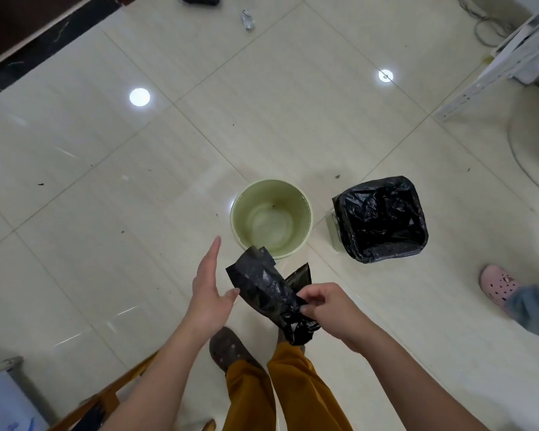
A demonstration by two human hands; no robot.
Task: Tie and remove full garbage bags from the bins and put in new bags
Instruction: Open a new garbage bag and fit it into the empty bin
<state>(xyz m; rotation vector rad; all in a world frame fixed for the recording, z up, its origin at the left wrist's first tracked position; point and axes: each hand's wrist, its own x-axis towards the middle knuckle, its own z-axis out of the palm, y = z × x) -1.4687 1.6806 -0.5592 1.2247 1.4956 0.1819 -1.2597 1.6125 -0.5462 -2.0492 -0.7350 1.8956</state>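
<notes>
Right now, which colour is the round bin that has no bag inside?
Pale green, inside and on the rim; the round bin shows best in the head view.

The left hand (207, 286) is held out flat, fingers straight and together, thumb spread toward the right. The right hand (325, 307) is curled, fingertips pinching a folded black bag (262, 290). Both forearms are bare.

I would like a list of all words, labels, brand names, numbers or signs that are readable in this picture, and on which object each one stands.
No text can be read anywhere in this picture.
Folded black bag: plain, no print visible.
Green round bin: no label visible.
Square bin with black liner: no label visible.
Blue-and-white object at bottom left: faint blue marks, too blurred to read.
</notes>
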